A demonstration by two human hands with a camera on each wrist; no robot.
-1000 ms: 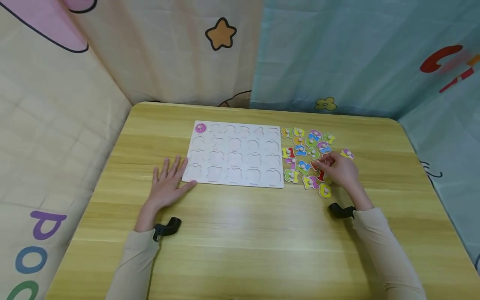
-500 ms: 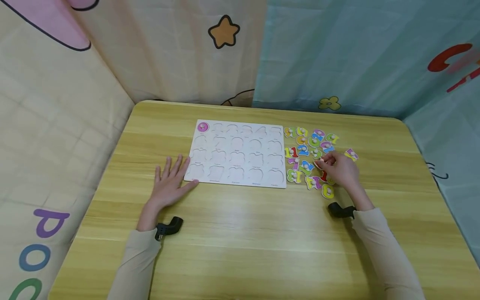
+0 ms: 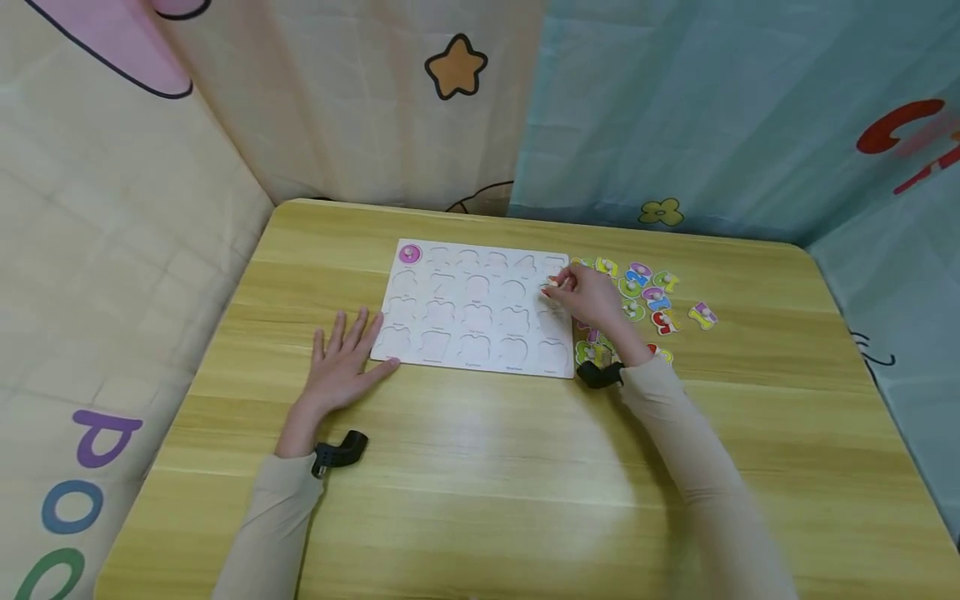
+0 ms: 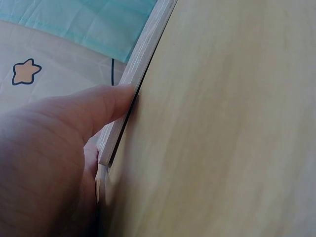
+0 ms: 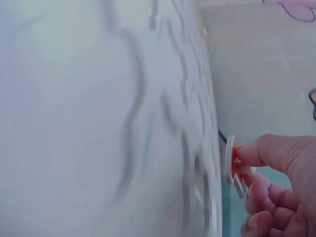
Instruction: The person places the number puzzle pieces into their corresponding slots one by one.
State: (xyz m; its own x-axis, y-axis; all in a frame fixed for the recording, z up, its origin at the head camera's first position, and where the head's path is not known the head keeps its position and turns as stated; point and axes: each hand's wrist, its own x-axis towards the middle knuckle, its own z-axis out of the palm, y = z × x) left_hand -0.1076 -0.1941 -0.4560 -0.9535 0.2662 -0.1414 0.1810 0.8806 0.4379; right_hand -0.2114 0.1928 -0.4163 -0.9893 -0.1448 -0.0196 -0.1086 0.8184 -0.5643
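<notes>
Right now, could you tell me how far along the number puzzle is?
Barely begun. One pink piece sits in the top-left slot of the white board; the other slots show bare. The right hand pinches a red piece just above the board's right side, not yet seated. The left hand rests flat against the board's left corner. The loose number pieces beside the board are still to place.

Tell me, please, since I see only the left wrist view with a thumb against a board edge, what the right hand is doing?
Observer: The right hand pinches a small red-and-white piece by its peg.
Operator: Where is it?
Observer: Over the right-hand column of the white puzzle board, near the top.
Operator: Is anything seated already?
Observer: One pink round piece, in the far left corner slot.
</notes>
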